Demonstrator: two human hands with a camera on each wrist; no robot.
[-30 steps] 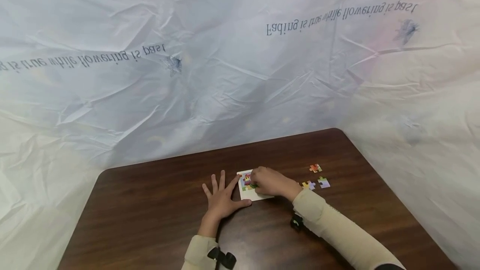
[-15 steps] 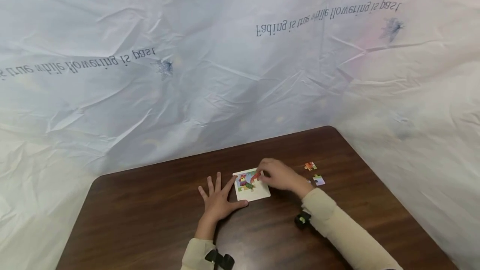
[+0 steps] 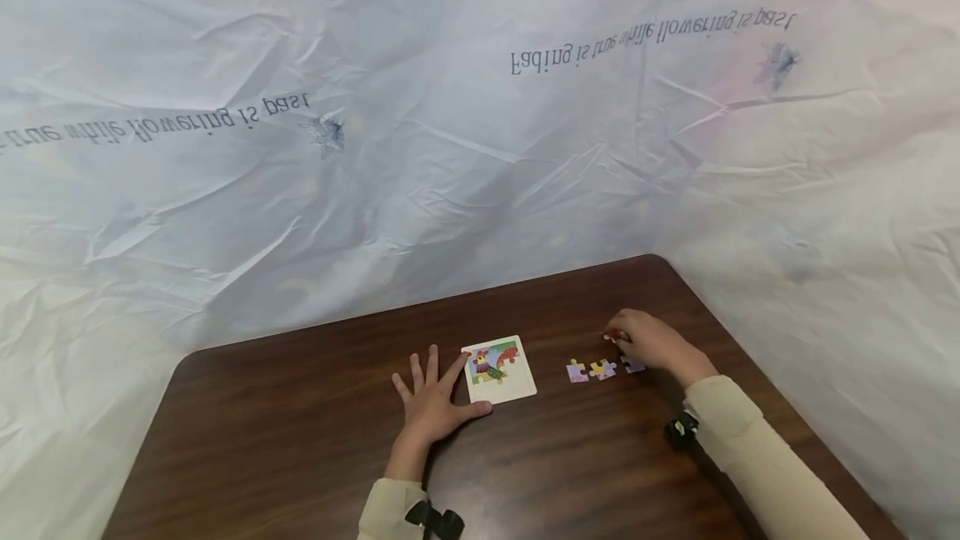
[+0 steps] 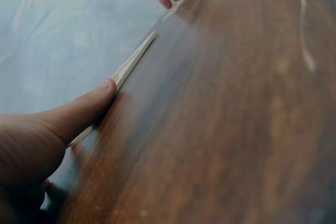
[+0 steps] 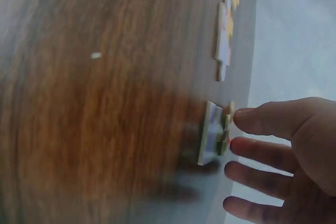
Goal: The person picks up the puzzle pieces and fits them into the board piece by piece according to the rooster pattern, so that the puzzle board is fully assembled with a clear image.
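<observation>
A square white puzzle board, partly filled with a rooster picture, lies mid-table. My left hand is spread along its left side, with the index finger at the upper left corner and the thumb against the near edge. To the right, my right hand has its fingertips at a red puzzle piece on the table. In the right wrist view its thumb and fingers are extended and apart beside that piece. A lavender puzzle piece lies just below, partly covered by the hand.
A lavender piece and a yellow-and-lavender piece lie between the board and the right hand. The brown wooden table has its far edge near a hanging pale sheet with printed writing.
My right hand has moved off the board to the right, to the red piece. A red piece now sits at the board's upper right. The left hand keeps its place.
</observation>
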